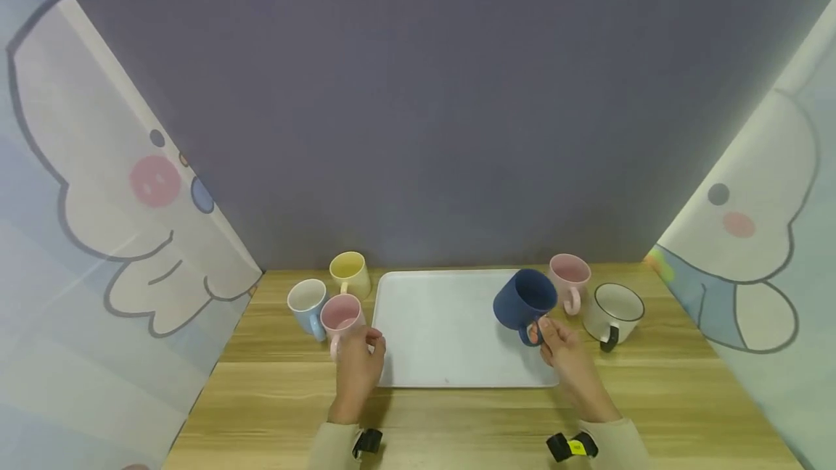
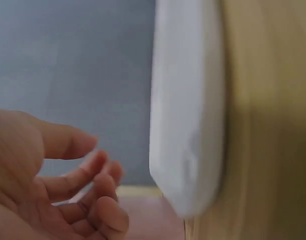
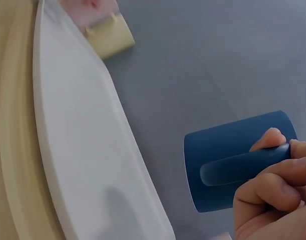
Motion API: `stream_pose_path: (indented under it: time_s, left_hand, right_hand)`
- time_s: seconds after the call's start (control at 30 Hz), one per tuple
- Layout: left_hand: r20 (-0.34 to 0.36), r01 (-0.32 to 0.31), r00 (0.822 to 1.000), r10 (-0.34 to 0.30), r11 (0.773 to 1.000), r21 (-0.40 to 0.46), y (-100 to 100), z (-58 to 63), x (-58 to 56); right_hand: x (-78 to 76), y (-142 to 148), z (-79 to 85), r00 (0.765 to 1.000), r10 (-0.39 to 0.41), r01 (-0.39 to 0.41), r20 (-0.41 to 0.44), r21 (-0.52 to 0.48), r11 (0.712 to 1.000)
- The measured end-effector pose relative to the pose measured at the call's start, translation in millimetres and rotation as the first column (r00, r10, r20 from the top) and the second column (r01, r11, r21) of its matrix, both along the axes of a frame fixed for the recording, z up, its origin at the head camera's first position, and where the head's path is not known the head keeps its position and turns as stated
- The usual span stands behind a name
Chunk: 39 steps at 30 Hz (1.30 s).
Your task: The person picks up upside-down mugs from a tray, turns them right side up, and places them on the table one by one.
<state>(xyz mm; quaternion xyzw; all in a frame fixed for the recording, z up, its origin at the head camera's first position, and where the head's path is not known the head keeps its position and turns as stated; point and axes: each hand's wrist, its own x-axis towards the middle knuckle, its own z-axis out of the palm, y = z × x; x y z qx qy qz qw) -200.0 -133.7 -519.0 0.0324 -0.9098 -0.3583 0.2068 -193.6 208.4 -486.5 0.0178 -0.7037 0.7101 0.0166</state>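
My right hand (image 1: 567, 355) grips a dark blue mug (image 1: 516, 302) by its handle. In the head view the mug leans a little to the left over the right part of a white tray (image 1: 444, 332), and in the right wrist view a shadow falls on the tray. The fingers of my left hand (image 1: 359, 361) are loosely curled with nothing between them. That hand is beside the tray's left edge, just in front of a pink mug (image 1: 341, 310), and overlaps it in the head view.
Left of the tray, a white and light blue mug (image 1: 305, 304) and a yellow mug (image 1: 355, 281) stand near the pink one. On the right are another pink mug (image 1: 567, 278) and a white mug (image 1: 610, 318) with black rim and handle. A grey wall (image 1: 418, 129) rises behind the wooden table (image 1: 457, 419).
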Motion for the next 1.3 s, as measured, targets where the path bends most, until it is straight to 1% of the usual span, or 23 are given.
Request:
stream_pose_path:
  time_s: [0.07,0.13,0.17,0.23,0.33,0.43,0.5,0.57,0.67,0.8,0.93,1.07,1.17,1.3]
  left_hand:
    - [0.006,-0.038,0.999,0.039,0.996,-0.082,-2.8,-2.4,4.4]
    - [0.033,-0.05,0.998,0.055,0.991,-0.123,-4.5,-3.5,9.5]
    - [0.06,-0.054,0.996,0.063,0.988,-0.142,-5.1,-3.5,11.8]
    - [0.104,-0.061,0.992,0.078,0.986,-0.158,-5.9,-2.8,14.7]
    - [0.166,-0.061,0.982,0.09,0.983,-0.171,-7.3,-2.1,16.4]
    - [0.196,-0.039,0.978,0.073,0.984,-0.174,-10.0,-3.8,16.1]
    - [0.192,-0.019,0.98,0.052,0.986,-0.168,-12.4,-7.6,15.5]
    - [0.17,0.007,0.985,0.022,0.986,-0.165,-15.3,-12.3,13.9]
    - [0.169,0.032,0.986,-0.006,0.989,-0.147,-20.8,-19.9,10.7]
    - [0.209,0.049,0.978,-0.023,0.992,-0.119,-27.3,-24.9,6.3]
    - [0.219,0.068,0.975,-0.042,0.991,-0.116,-29.7,-24.6,4.9]
    - [0.223,0.073,0.974,-0.045,0.99,-0.12,-30.3,-24.0,5.1]
    - [0.23,0.076,0.972,-0.047,0.99,-0.119,-30.2,-24.0,5.4]
    - [0.23,0.077,0.972,-0.05,0.991,-0.108,-29.4,-24.9,5.6]
  right_hand:
    - [1.9,10.9,-0.1,0.999,-0.053,0.053,0.01,0.055,0.997]
    - [3.8,21.2,-1.8,0.995,-0.102,0.102,-0.003,0.112,0.988]
    - [5.0,26.1,-2.7,0.993,-0.119,0.119,-0.008,0.139,0.983]
    - [7.5,35.8,-5.2,0.99,-0.137,0.137,-0.016,0.206,0.969]
    - [11.9,48.0,-8.7,0.99,-0.143,0.143,-0.021,0.27,0.952]
    - [14.7,57.2,-10.8,0.987,-0.159,0.155,-0.019,0.36,0.92]
    - [16.2,61.7,-12.3,0.984,-0.176,0.172,-0.028,0.415,0.893]
    - [17.5,65.2,-13.8,0.979,-0.197,0.195,-0.044,0.469,0.861]
    - [19.9,68.9,-16.1,0.976,-0.213,0.207,-0.046,0.502,0.84]
    - [23.5,72.4,-17.7,0.972,-0.234,0.214,-0.028,0.518,0.828]
    - [27.6,76.7,-19.0,0.966,-0.259,0.223,-0.007,0.537,0.814]
    - [30.9,82.7,-21.7,0.962,-0.271,0.218,0.01,0.567,0.795]
    - [32.7,86.1,-23.6,0.962,-0.271,0.212,0.019,0.572,0.792]
    - [34.0,88.5,-27.3,0.962,-0.272,0.207,0.034,0.559,0.803]
